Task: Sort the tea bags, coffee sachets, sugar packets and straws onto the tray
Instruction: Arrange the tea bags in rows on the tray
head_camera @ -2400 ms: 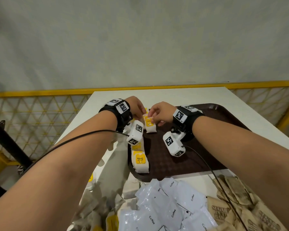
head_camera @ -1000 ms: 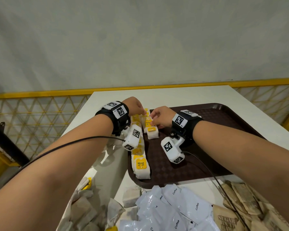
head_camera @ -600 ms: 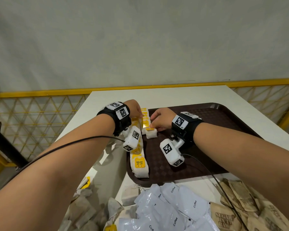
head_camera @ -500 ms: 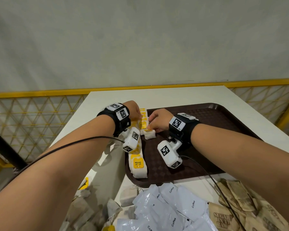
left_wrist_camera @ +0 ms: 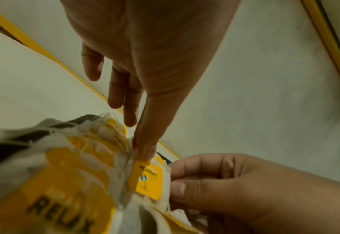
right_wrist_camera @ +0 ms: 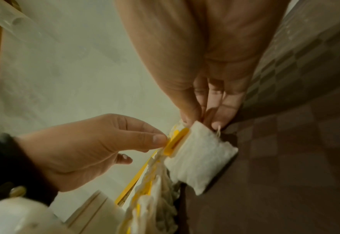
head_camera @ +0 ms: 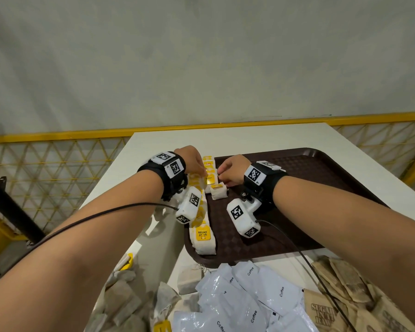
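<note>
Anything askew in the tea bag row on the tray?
Yes: one tea bag sits right of the row along the tray left edge, out of line. Both hands, left and right, work beside it.

We counted one brown tray (head_camera: 321, 178) and two hands, the left hand (head_camera: 192, 161) and the right hand (head_camera: 233, 170). Tea bags (head_camera: 203, 238) on the tray overlapped in a row, so we could not number them exactly. Loose coffee sachets (head_camera: 268, 291), sugar packets (head_camera: 340, 281) and tea bags on the table formed three heaps, uncountable.
</note>
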### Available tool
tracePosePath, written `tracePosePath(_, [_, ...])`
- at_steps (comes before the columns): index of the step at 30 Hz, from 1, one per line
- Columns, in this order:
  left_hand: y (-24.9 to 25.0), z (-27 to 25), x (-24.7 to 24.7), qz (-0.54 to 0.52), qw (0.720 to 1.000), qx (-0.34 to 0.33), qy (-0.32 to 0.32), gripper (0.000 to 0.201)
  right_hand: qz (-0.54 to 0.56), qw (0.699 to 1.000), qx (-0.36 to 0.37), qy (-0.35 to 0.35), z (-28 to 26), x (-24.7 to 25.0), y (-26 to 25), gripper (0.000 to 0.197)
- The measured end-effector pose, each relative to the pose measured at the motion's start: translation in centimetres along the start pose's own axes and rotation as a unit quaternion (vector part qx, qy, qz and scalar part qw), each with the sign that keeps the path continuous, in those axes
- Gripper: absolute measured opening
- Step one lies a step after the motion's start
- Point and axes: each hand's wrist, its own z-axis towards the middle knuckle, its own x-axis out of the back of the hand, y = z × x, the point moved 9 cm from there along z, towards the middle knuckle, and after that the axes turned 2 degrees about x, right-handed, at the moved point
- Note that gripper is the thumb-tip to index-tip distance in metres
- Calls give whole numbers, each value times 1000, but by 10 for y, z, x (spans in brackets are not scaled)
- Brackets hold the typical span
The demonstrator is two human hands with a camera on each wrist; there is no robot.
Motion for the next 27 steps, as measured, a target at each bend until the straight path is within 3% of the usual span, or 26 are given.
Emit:
tracePosePath(5, [1,-2,-4,20,1000,11,3,15,-59,998,12,8,3,-2,-2,22])
tracePosePath(8, [4,-3,-2,24,1000,3,7,15,-29,999,-24,4,2,2,2,22])
tracePosePath(13, [10,-12,12,-13,999,-51,14,12,-71,993,-34,-87,-20,2,-1,18])
tracePosePath(15, [16,-20,10,-37,996,-83,-19,5,-93,989,-31,-111,-29,1,-3,23])
tracePosePath(19, [19,-30,3,-43,992,-101,-68,7,-23,993,-30,-113,-31,-2,-8,29])
tracePosePath(27, [16,-28,0,-45,996,-76,-25,24,51,994,-39,-92,-28,-9,-6,25])
